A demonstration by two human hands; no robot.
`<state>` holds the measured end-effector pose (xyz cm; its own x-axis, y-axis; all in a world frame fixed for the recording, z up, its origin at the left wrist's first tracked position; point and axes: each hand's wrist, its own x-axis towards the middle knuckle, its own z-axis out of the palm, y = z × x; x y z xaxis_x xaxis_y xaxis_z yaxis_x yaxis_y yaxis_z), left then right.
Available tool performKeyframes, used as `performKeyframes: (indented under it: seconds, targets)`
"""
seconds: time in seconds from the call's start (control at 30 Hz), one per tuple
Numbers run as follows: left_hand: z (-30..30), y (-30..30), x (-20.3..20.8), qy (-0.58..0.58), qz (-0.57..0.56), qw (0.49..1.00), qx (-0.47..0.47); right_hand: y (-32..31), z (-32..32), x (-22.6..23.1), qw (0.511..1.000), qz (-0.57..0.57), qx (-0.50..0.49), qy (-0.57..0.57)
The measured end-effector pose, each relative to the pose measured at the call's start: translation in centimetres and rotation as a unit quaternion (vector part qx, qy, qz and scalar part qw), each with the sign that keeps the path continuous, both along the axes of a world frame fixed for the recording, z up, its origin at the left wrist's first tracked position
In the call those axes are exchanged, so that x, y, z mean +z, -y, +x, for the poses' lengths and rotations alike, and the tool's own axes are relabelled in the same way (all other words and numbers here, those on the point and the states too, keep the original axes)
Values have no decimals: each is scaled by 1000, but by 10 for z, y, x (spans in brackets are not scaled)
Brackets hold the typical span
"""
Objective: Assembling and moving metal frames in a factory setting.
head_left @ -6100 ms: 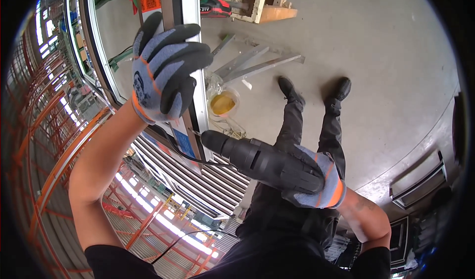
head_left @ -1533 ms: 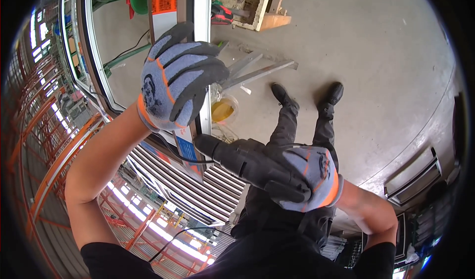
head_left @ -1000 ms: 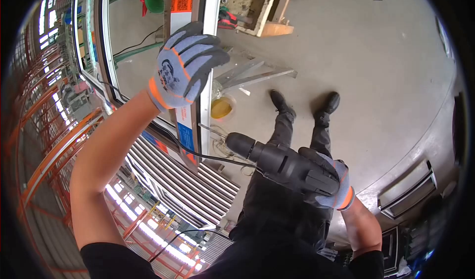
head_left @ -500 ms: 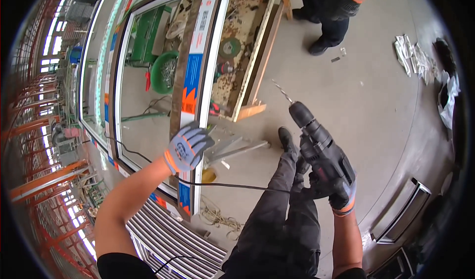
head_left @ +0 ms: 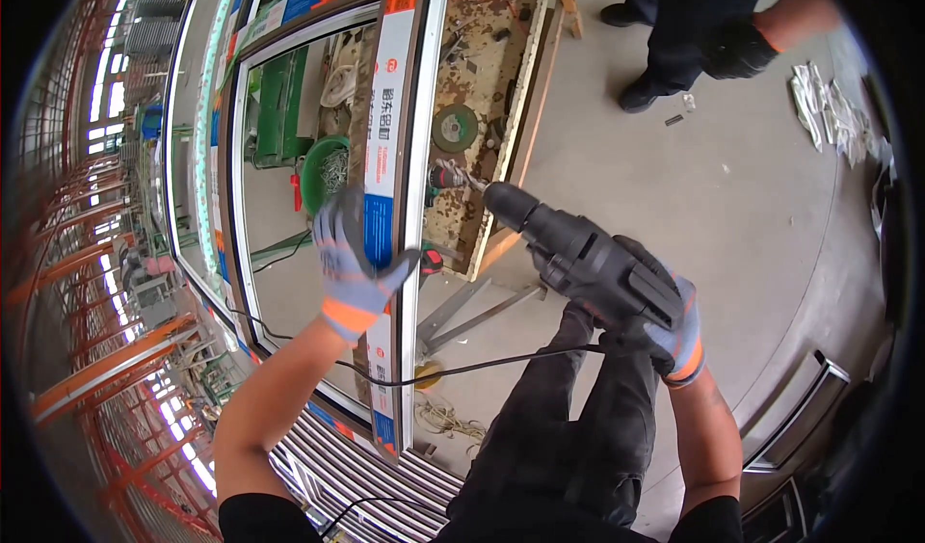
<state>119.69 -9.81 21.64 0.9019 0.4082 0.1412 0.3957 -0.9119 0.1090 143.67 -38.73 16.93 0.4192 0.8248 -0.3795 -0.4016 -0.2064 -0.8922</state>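
Observation:
In my right hand [head_left: 677,331], gloved in grey and orange, is a black corded power drill [head_left: 588,259]. Its spiral bit points left, toward the near rail of a large window frame [head_left: 397,80], though the tip is a little short of it. White, blue and orange protective film covers the rail. My left hand [head_left: 352,254] lies over this rail with fingers stretched and thumb spread, gripping nothing. The drill's black cable [head_left: 453,374] runs left across the frame, below my left hand.
A worn workbench [head_left: 501,52] carries a cutting disc [head_left: 455,127] and another hand tool. Beyond the rail sits a green bowl [head_left: 323,172] of small metal fasteners. Another person [head_left: 694,32] stands at the upper right. Metal profiles [head_left: 385,490] lie at the lower left.
The drill has swung left and up, its bit now close to the rail. My left hand has slid farther along the rail, fingers spreading. The other person appears farther right.

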Motion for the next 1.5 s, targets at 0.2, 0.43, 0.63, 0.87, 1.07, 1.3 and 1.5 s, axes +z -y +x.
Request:
performKeyframes:
  seconds: [0.2,0.43,0.63,0.87,1.07,1.3,1.5]
  targets:
    - [26,-27,-32,-12,-146,961,235,-43,31,-20,993,39,96,55]
    - [23,-23,-36,13,-146,952,268,-71,69,-35,981,87,171,-20]
    - [32,-22,-28,-40,-92,956,275,-78,81,-29,973,34,194,-123]
    - [25,-26,-32,-63,-127,948,284,-98,91,-33,967,82,221,-94]
    - [26,-23,-27,-83,-113,950,278,-110,89,-33,960,86,244,-106]
    - [29,-25,-30,-75,-113,954,269,-112,100,-23,955,68,274,-95]
    - [32,-23,-27,-67,-128,942,303,-115,99,-19,951,95,294,-15]
